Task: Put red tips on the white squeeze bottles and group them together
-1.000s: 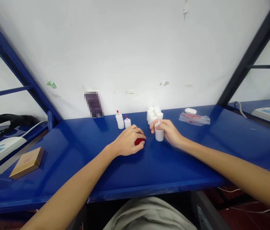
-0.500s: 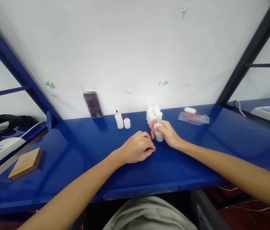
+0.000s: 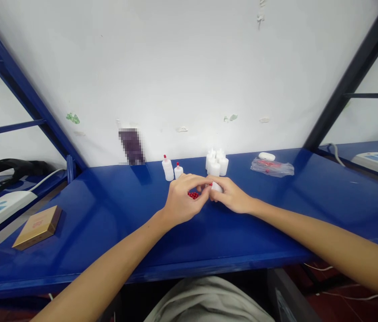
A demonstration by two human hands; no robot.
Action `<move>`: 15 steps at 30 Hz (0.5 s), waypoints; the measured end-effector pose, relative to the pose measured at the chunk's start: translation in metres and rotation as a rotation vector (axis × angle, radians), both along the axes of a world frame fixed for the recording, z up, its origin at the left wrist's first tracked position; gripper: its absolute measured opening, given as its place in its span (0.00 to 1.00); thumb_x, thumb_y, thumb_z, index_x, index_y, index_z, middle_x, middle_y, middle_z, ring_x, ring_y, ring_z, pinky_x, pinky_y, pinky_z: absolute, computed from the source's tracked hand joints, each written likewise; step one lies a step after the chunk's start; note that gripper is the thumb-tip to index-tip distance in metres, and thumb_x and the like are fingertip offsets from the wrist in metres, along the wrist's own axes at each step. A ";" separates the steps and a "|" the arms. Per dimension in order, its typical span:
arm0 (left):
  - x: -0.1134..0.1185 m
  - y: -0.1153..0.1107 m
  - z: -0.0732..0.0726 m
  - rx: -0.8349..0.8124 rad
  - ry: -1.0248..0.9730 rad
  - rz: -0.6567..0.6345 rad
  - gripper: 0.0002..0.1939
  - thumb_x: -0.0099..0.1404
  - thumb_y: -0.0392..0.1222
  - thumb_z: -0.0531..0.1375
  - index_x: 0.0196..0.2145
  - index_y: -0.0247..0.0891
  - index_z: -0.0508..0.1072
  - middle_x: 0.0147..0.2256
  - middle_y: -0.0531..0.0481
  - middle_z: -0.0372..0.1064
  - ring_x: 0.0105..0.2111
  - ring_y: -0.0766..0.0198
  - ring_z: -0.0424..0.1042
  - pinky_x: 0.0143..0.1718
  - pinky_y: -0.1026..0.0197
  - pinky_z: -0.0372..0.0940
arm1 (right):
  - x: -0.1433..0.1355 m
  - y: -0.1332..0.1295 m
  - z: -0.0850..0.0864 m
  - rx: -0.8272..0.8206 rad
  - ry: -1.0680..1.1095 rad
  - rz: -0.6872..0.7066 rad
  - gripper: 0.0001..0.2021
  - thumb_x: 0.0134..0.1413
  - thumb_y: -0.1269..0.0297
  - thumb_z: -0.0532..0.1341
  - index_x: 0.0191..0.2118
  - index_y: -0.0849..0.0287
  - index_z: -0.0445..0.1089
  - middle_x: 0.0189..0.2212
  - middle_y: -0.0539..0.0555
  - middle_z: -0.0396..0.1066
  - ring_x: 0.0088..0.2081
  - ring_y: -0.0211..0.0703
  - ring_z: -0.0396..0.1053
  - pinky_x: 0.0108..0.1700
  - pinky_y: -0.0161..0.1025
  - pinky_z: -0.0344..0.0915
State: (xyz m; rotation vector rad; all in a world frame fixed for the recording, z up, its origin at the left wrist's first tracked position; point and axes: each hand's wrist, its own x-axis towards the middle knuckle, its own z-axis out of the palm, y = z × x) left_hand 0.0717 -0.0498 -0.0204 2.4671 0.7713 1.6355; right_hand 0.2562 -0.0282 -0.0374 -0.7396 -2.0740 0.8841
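My right hand point(image 3: 232, 194) is closed around a small white squeeze bottle point(image 3: 217, 187), which tilts with its top toward the left. At that top, the thumb and fingertips of my left hand point(image 3: 187, 197) pinch a small red cap point(image 3: 211, 184). Whether the cap is seated on the nozzle cannot be made out. Through the gap of my left hand a pile of red caps point(image 3: 193, 195) shows on the table. Behind that hand stand white bottles with red caps point(image 3: 168, 170). A cluster of several white bottles without red caps point(image 3: 214, 168) stands behind my right hand.
A clear plastic bag with red pieces point(image 3: 272, 167) and a white oval object point(image 3: 266, 156) lie at the back right of the blue table point(image 3: 125, 210). A gold box point(image 3: 38, 226) lies at the left. Power strips flank the table beyond the frame posts.
My left hand has come up to the bottle's top, with a red cap between its fingertips. My right hand has tipped the bottle from upright toward the left, and the red pile has come into view.
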 end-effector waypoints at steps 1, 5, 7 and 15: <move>0.001 0.000 -0.001 -0.006 -0.001 -0.023 0.05 0.62 0.33 0.61 0.36 0.37 0.77 0.30 0.50 0.76 0.27 0.67 0.71 0.34 0.62 0.67 | 0.000 0.000 0.001 0.009 -0.005 0.002 0.09 0.60 0.59 0.57 0.37 0.60 0.68 0.29 0.49 0.67 0.29 0.38 0.64 0.33 0.35 0.61; 0.001 0.000 -0.002 -0.007 -0.058 -0.046 0.06 0.62 0.32 0.60 0.38 0.36 0.76 0.32 0.49 0.74 0.25 0.71 0.68 0.28 0.66 0.66 | -0.001 -0.002 0.004 0.011 -0.029 -0.023 0.11 0.60 0.57 0.57 0.34 0.60 0.68 0.26 0.49 0.66 0.28 0.38 0.63 0.32 0.35 0.60; 0.000 0.000 -0.001 -0.009 -0.072 -0.042 0.07 0.62 0.32 0.60 0.39 0.36 0.76 0.33 0.49 0.74 0.22 0.73 0.64 0.25 0.67 0.63 | -0.001 -0.002 0.004 0.003 -0.034 -0.050 0.13 0.60 0.56 0.57 0.33 0.61 0.69 0.25 0.49 0.66 0.28 0.39 0.63 0.32 0.35 0.59; -0.003 0.002 -0.002 -0.057 0.007 -0.069 0.06 0.63 0.34 0.59 0.37 0.37 0.76 0.35 0.47 0.76 0.25 0.70 0.68 0.28 0.65 0.66 | 0.004 -0.001 0.002 -0.054 -0.018 -0.043 0.16 0.59 0.52 0.58 0.28 0.60 0.65 0.21 0.48 0.64 0.25 0.38 0.62 0.29 0.35 0.56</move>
